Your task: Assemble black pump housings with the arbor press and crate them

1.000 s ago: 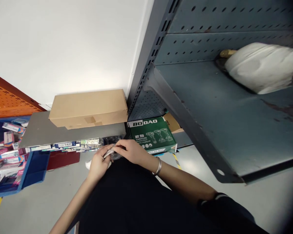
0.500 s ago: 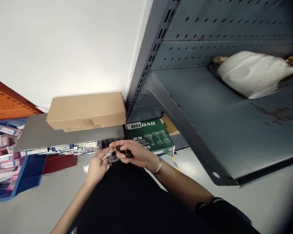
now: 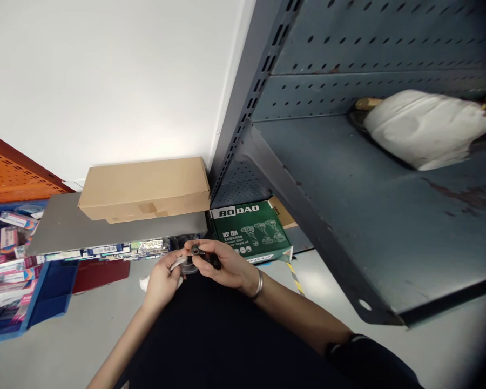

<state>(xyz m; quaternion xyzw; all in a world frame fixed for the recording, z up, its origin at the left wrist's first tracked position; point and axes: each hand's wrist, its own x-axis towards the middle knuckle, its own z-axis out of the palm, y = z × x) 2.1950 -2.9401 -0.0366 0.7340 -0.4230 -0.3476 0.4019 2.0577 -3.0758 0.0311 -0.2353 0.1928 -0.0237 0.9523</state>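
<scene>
Right hand (image 3: 227,266) shifted, green box (image 3: 253,231) behind

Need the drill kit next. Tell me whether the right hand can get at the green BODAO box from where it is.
Probably yes: the right hand is just in front of the green BODAO box with nothing between, though its fingers hold a small black part.

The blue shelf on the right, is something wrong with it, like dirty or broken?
Yes, a little. The blue metal shelf has dark reddish-brown marks like rust or stains on its top at the right. A lumpy white cloth bundle lies on it, with something tan sticking out behind. Nothing looks broken or spilled.
</scene>
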